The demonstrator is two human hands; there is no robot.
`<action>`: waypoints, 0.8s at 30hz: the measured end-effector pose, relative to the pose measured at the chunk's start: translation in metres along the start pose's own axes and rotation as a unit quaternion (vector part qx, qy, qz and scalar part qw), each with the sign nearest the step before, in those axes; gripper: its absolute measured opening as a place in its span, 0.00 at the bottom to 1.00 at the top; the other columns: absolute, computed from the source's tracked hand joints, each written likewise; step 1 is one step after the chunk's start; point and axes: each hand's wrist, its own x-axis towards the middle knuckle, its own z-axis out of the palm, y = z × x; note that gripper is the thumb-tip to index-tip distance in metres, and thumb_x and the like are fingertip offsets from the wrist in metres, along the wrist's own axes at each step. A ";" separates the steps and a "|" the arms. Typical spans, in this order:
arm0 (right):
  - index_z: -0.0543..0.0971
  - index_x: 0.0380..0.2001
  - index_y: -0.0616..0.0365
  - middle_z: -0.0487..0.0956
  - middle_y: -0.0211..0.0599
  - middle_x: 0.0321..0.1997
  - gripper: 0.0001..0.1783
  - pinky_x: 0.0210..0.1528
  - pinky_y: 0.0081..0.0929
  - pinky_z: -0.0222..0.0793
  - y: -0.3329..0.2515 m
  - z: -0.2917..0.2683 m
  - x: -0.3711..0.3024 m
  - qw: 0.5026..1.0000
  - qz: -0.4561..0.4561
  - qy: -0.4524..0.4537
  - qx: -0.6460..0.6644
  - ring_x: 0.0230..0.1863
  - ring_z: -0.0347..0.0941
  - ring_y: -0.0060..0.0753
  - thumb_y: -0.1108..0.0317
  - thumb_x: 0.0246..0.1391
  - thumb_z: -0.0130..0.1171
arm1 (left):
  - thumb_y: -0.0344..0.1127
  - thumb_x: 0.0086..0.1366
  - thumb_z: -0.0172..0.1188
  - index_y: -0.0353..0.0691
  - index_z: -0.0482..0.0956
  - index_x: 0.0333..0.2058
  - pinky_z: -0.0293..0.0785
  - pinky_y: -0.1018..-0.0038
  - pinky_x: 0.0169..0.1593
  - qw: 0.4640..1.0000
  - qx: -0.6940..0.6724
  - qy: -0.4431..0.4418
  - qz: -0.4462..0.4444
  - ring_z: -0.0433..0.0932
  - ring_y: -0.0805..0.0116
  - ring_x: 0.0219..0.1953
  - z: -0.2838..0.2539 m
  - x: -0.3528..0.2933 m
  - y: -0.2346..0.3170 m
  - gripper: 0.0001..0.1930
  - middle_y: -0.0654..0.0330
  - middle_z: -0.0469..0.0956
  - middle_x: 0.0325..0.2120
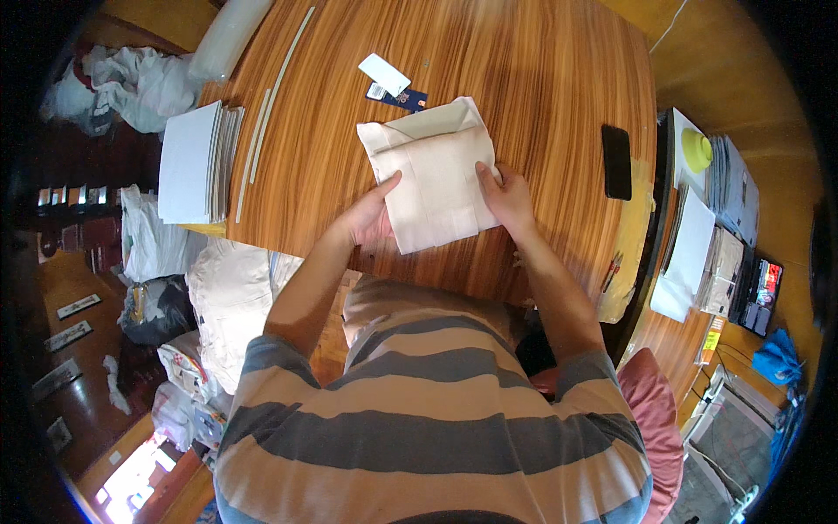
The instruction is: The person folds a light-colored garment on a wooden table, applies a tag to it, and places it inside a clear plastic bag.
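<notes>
A folded cream garment (438, 188) is held near the front edge of the wood-grain table (541, 79). Its top end stands slightly apart, showing a paler layer inside. My left hand (374, 216) grips the left side, thumb on top and the other fingers mostly hidden underneath. On the opposite side my right hand (508, 199) pinches the edge, also with its thumb on the upper face. Just beyond the garment lie a dark blue tag (412, 99) and a white card (384, 75), the card partly over the tag.
A black phone (616, 162) lies at the table's right. Stacked white sheets (188, 166) sit at the left edge, near thin pale strips (260, 135). Cream fabric (231, 288) is piled below left. To the right, a side surface carries folded clothes (731, 188) and a lime-green object (697, 150).
</notes>
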 end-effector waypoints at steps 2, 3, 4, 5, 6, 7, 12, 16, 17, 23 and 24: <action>0.85 0.42 0.66 0.83 0.65 0.32 0.30 0.41 0.52 0.77 -0.004 0.006 -0.007 0.998 -0.027 0.046 -0.042 0.37 0.84 0.66 0.43 0.67 0.60 | 0.65 0.77 0.51 0.38 0.61 0.73 0.84 0.57 0.59 0.999 0.004 0.032 -0.003 0.82 0.58 0.61 0.011 -0.004 -0.007 0.40 0.51 0.77 0.64; 0.85 0.42 0.65 0.83 0.66 0.33 0.30 0.42 0.53 0.77 -0.005 0.007 -0.009 0.996 -0.034 0.064 -0.056 0.38 0.83 0.68 0.43 0.68 0.59 | 0.63 0.77 0.53 0.38 0.63 0.71 0.84 0.57 0.59 0.996 0.037 0.078 0.010 0.82 0.59 0.60 0.014 -0.005 -0.012 0.39 0.52 0.78 0.63; 0.85 0.43 0.65 0.83 0.66 0.33 0.29 0.42 0.54 0.77 -0.010 0.007 -0.010 0.993 -0.043 0.081 -0.071 0.39 0.82 0.70 0.43 0.69 0.58 | 0.61 0.77 0.55 0.37 0.65 0.70 0.85 0.58 0.58 0.989 0.068 0.126 0.026 0.83 0.60 0.59 0.018 -0.008 -0.018 0.37 0.53 0.79 0.62; 0.84 0.43 0.65 0.83 0.67 0.34 0.29 0.42 0.55 0.77 -0.014 0.007 -0.010 0.993 -0.036 0.079 -0.080 0.39 0.82 0.71 0.43 0.69 0.57 | 0.60 0.76 0.57 0.36 0.67 0.69 0.85 0.58 0.57 0.979 0.100 0.173 0.042 0.84 0.61 0.58 0.020 -0.008 -0.021 0.36 0.54 0.80 0.61; 0.84 0.43 0.64 0.83 0.67 0.34 0.30 0.42 0.56 0.77 -0.017 0.006 -0.010 0.993 -0.029 0.076 -0.089 0.40 0.82 0.72 0.43 0.70 0.56 | 0.57 0.75 0.60 0.37 0.68 0.68 0.85 0.56 0.56 0.966 0.166 0.193 0.031 0.83 0.59 0.59 0.015 -0.010 -0.018 0.34 0.54 0.80 0.61; 0.84 0.43 0.64 0.83 0.67 0.34 0.30 0.43 0.57 0.77 -0.019 0.005 -0.009 0.992 -0.021 0.080 -0.097 0.40 0.82 0.73 0.43 0.70 0.55 | 0.53 0.74 0.63 0.37 0.70 0.67 0.85 0.54 0.55 0.949 0.237 0.209 0.022 0.83 0.57 0.59 0.011 -0.013 -0.006 0.33 0.54 0.79 0.61; 0.83 0.44 0.65 0.83 0.69 0.38 0.31 0.48 0.59 0.77 -0.022 0.000 -0.006 0.990 -0.023 0.052 -0.126 0.44 0.82 0.73 0.43 0.72 0.51 | 0.44 0.69 0.66 0.41 0.74 0.65 0.75 0.47 0.64 0.536 0.724 0.311 0.304 0.72 0.49 0.69 0.055 -0.025 0.035 0.29 0.52 0.74 0.66; 0.81 0.49 0.66 0.83 0.69 0.46 0.28 0.54 0.55 0.76 -0.026 -0.013 0.003 0.994 -0.005 -0.031 -0.108 0.51 0.81 0.69 0.47 0.71 0.54 | 0.46 0.72 0.59 0.45 0.73 0.67 0.51 0.46 0.77 0.362 0.813 -0.045 0.454 0.57 0.51 0.78 0.047 0.037 0.034 0.28 0.52 0.65 0.73; 0.80 0.51 0.66 0.83 0.68 0.48 0.26 0.56 0.54 0.75 -0.023 -0.016 0.002 0.996 -0.035 0.026 -0.082 0.53 0.80 0.68 0.49 0.71 0.56 | 0.47 0.74 0.56 0.46 0.73 0.68 0.44 0.46 0.80 0.344 0.825 -0.118 0.433 0.54 0.53 0.79 0.051 0.052 0.031 0.27 0.53 0.64 0.74; 0.75 0.54 0.66 0.79 0.54 0.50 0.22 0.63 0.48 0.70 0.001 -0.062 -0.068 0.904 -0.187 0.362 -0.130 0.56 0.74 0.57 0.63 0.65 0.67 | 0.52 0.79 0.49 0.41 0.59 0.76 0.33 0.48 0.81 0.659 0.637 0.155 0.368 0.42 0.46 0.82 0.124 0.105 -0.027 0.34 0.44 0.50 0.79; 0.75 0.55 0.66 0.79 0.52 0.49 0.22 0.61 0.45 0.71 0.014 -0.062 -0.083 0.920 -0.126 0.360 -0.084 0.55 0.75 0.53 0.62 0.65 0.67 | 0.52 0.80 0.48 0.41 0.57 0.77 0.33 0.49 0.81 0.728 0.571 0.183 0.333 0.41 0.45 0.82 0.133 0.105 -0.027 0.34 0.43 0.48 0.79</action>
